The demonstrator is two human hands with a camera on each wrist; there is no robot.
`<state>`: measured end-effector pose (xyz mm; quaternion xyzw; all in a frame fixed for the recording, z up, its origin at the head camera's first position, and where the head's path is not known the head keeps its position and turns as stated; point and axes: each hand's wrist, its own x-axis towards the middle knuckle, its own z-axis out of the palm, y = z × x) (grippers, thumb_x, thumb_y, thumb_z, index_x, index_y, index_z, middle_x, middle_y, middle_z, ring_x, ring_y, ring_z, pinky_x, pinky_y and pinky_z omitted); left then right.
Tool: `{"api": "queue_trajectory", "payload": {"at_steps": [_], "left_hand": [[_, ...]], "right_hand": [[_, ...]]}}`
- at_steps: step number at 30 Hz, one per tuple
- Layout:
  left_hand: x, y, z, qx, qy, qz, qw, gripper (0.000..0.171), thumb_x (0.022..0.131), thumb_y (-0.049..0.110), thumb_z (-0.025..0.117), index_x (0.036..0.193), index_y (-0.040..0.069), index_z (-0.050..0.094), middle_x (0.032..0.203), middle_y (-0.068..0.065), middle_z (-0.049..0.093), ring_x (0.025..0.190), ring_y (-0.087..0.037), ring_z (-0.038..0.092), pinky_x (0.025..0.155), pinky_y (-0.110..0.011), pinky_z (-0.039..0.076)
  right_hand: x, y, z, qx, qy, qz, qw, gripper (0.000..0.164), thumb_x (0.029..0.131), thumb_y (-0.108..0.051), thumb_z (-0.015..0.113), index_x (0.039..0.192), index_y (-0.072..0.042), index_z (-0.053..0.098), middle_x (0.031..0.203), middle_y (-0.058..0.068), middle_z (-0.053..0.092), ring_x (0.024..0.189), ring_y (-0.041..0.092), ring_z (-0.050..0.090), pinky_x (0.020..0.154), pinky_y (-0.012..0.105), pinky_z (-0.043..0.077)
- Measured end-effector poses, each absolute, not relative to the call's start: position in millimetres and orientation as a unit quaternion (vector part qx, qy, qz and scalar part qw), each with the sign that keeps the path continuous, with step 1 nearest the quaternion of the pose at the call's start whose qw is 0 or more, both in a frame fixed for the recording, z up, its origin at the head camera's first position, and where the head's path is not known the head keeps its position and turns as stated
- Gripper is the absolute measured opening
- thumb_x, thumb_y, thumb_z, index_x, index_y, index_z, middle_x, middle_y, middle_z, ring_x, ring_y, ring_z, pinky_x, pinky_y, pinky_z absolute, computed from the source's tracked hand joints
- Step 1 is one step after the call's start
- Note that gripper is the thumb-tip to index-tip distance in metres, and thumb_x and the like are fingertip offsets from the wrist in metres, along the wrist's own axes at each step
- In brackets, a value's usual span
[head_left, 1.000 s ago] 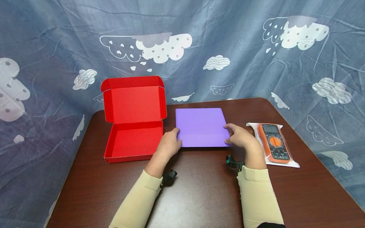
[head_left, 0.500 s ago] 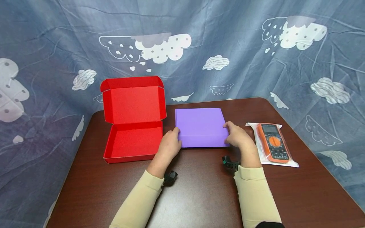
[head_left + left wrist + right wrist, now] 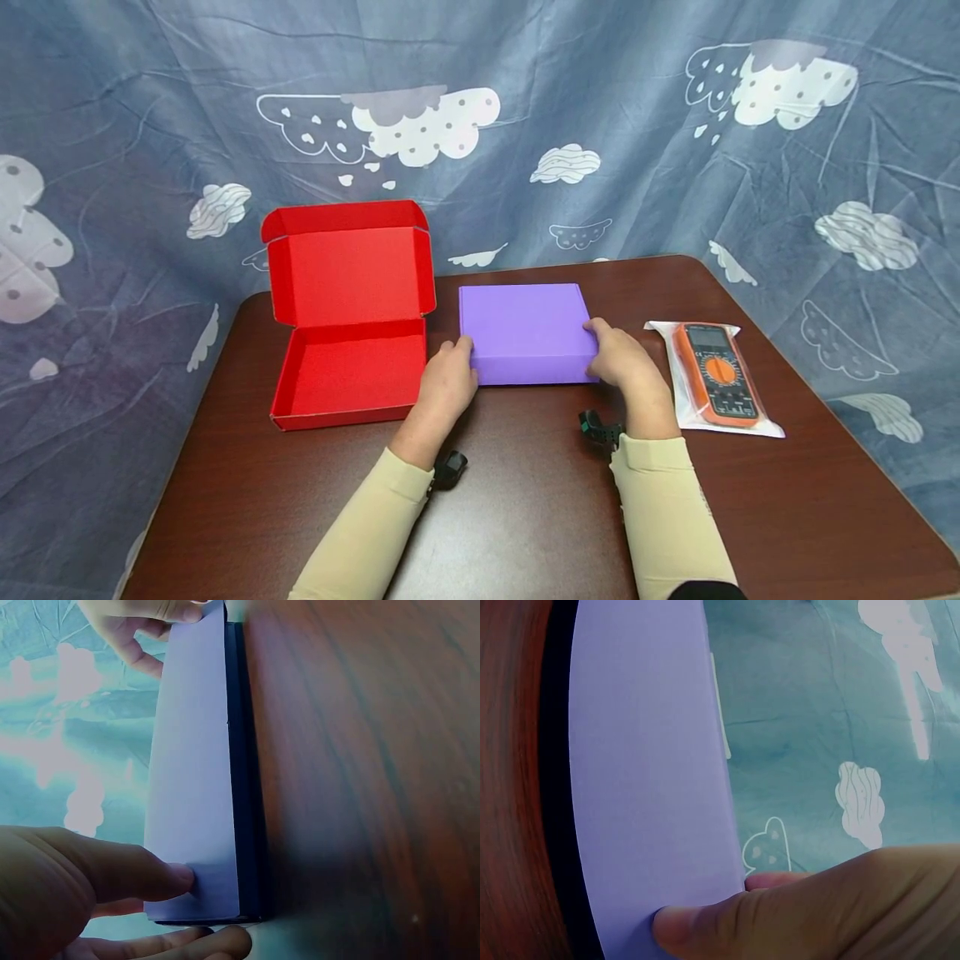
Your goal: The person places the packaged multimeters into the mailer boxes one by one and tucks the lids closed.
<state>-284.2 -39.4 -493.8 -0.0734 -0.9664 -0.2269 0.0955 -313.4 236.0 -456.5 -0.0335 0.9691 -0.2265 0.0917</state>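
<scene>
A purple cardboard box (image 3: 525,321) sits on the table with its lid down, a front flap folded over the near side. My left hand (image 3: 448,381) grips its near left corner; in the left wrist view the thumb (image 3: 154,876) presses the front flap (image 3: 193,750) and other fingers lie at the box's end. At the near right corner my right hand (image 3: 628,364) holds the box, its thumb (image 3: 681,928) on the purple front face (image 3: 649,765) in the right wrist view. A dark strip runs along the flap's lower edge.
Left of the purple box stands a red cardboard box (image 3: 350,275) with its lid raised. To the right lies an orange and black multimeter (image 3: 722,372) in a clear plastic bag. A cloud-print curtain (image 3: 645,150) hangs behind the brown table (image 3: 540,517).
The purple box's front flap has swung further down, so more of the front face shows upright. My right hand has shifted slightly left with it; the left hand has barely moved.
</scene>
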Motion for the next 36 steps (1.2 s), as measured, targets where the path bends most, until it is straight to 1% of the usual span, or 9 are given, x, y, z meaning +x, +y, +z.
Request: {"api": "queue_trajectory", "payload": {"at_steps": [3, 7, 11, 16, 25, 29, 32, 36], "left_hand": [[-284.8, -37.9, -495.9, -0.069, -0.970, -0.210, 0.101, 0.024, 0.087, 0.007, 0.075, 0.107, 0.003, 0.062, 0.092, -0.019, 0.062, 0.078, -0.038, 0.069, 0.067, -0.048, 0.057], [-285.4, -35.3, -499.5, -0.064, -0.973, -0.196, 0.106, 0.024, 0.087, 0.008, 0.075, 0.106, 0.004, 0.062, 0.092, -0.018, 0.060, 0.075, -0.038, 0.068, 0.063, -0.048, 0.057], [-285.5, -34.1, -502.1, -0.061, -0.971, -0.196, 0.126, 0.023, 0.085, 0.008, 0.076, 0.101, 0.004, 0.061, 0.090, -0.018, 0.058, 0.072, -0.038, 0.068, 0.060, -0.048, 0.056], [-286.3, -34.5, -504.1, -0.057, -0.968, -0.197, 0.142, 0.022, 0.084, 0.008, 0.078, 0.099, 0.005, 0.062, 0.090, -0.017, 0.060, 0.073, -0.038, 0.068, 0.060, -0.048, 0.056], [-285.7, -32.8, -504.1, -0.054, -0.970, -0.189, 0.146, 0.018, 0.084, 0.008, 0.076, 0.095, 0.006, 0.063, 0.087, -0.016, 0.061, 0.074, -0.037, 0.069, 0.059, -0.047, 0.055], [-284.4, -31.9, -501.1, -0.059, -0.972, -0.182, 0.135, 0.013, 0.086, 0.006, 0.073, 0.096, 0.006, 0.066, 0.085, -0.016, 0.061, 0.075, -0.036, 0.068, 0.060, -0.046, 0.055], [-284.0, -33.7, -498.8, -0.064, -0.974, -0.178, 0.123, 0.008, 0.087, 0.003, 0.069, 0.095, 0.006, 0.069, 0.084, -0.015, 0.063, 0.076, -0.036, 0.069, 0.061, -0.047, 0.056], [-285.1, -39.5, -497.1, -0.072, -0.973, -0.184, 0.122, 0.010, 0.087, 0.002, 0.069, 0.093, 0.009, 0.073, 0.085, -0.013, 0.068, 0.080, -0.034, 0.070, 0.064, -0.046, 0.057]], "right_hand": [[-313.8, 234.6, -457.6, -0.036, 0.972, -0.216, 0.081, 0.073, 0.079, 0.000, 0.071, 0.147, 0.002, 0.042, 0.133, 0.037, 0.055, 0.107, 0.043, 0.057, 0.091, 0.057, 0.047], [-313.8, 232.4, -460.0, -0.035, 0.976, -0.203, 0.070, 0.070, 0.079, 0.000, 0.071, 0.144, 0.003, 0.044, 0.129, 0.037, 0.058, 0.105, 0.043, 0.060, 0.088, 0.057, 0.048], [-313.5, 232.3, -461.4, -0.032, 0.977, -0.201, 0.060, 0.068, 0.079, 0.000, 0.073, 0.142, 0.003, 0.046, 0.129, 0.036, 0.058, 0.107, 0.044, 0.060, 0.091, 0.058, 0.048], [-313.7, 232.4, -462.4, -0.027, 0.978, -0.202, 0.054, 0.066, 0.080, -0.001, 0.075, 0.140, 0.002, 0.047, 0.132, 0.036, 0.057, 0.112, 0.047, 0.060, 0.094, 0.060, 0.047], [-313.1, 232.8, -461.9, -0.017, 0.979, -0.198, 0.051, 0.066, 0.080, -0.003, 0.076, 0.140, -0.001, 0.050, 0.133, 0.034, 0.057, 0.113, 0.048, 0.059, 0.091, 0.061, 0.047], [-312.6, 235.2, -461.6, -0.019, 0.976, -0.207, 0.062, 0.068, 0.081, -0.004, 0.077, 0.142, -0.001, 0.049, 0.135, 0.034, 0.056, 0.115, 0.048, 0.059, 0.093, 0.062, 0.047], [-312.5, 238.0, -460.9, -0.027, 0.972, -0.221, 0.079, 0.067, 0.084, -0.005, 0.075, 0.145, 0.001, 0.047, 0.138, 0.035, 0.054, 0.116, 0.047, 0.058, 0.096, 0.062, 0.046], [-313.3, 241.5, -458.1, -0.039, 0.965, -0.238, 0.098, 0.066, 0.088, -0.007, 0.071, 0.148, 0.002, 0.045, 0.141, 0.036, 0.050, 0.118, 0.047, 0.056, 0.101, 0.061, 0.043]]}}
